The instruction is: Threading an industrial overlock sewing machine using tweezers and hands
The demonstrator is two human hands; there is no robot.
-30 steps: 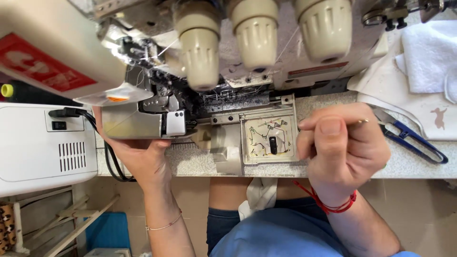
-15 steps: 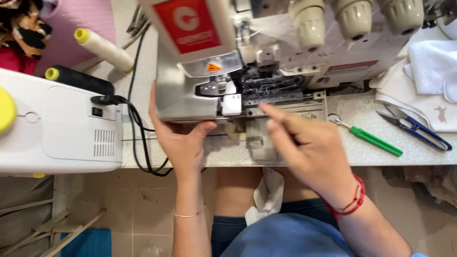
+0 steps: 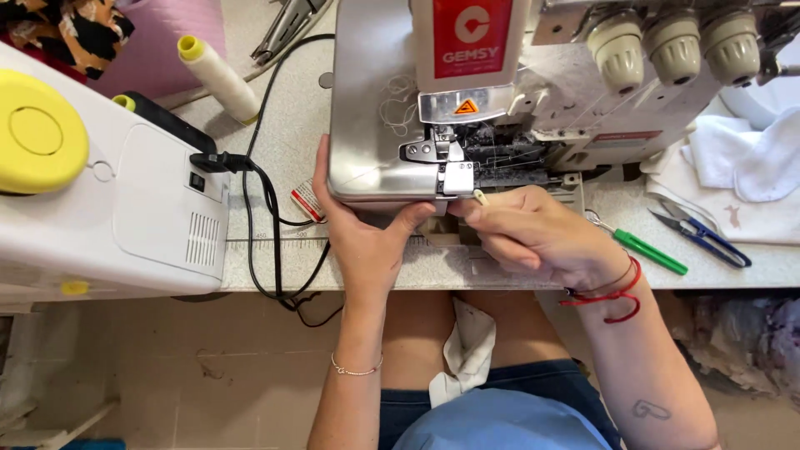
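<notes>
A grey overlock sewing machine (image 3: 375,125) stands on the speckled table. My left hand (image 3: 367,242) grips the front left corner of its shiny metal cover, thumb up the side and fingers curled along the front edge. My right hand (image 3: 533,233) pinches a thin pale-tipped tool (image 3: 480,197) whose tip points up at the presser foot (image 3: 458,171). The two hands nearly touch below the foot. Most of the tool is hidden inside my fingers.
A green-handled tool (image 3: 650,252) and blue-handled snips (image 3: 704,235) lie right of my hand, beside white cloth (image 3: 750,167). A white machine with a yellow disc (image 3: 125,208), a black cable (image 3: 271,225) and a thread cone (image 3: 218,77) fill the left. Three tension knobs (image 3: 675,46) sit top right.
My view has shifted right and closer. My right hand has moved up to the presser foot with the thin tool. My left hand stays on the machine's cover.
</notes>
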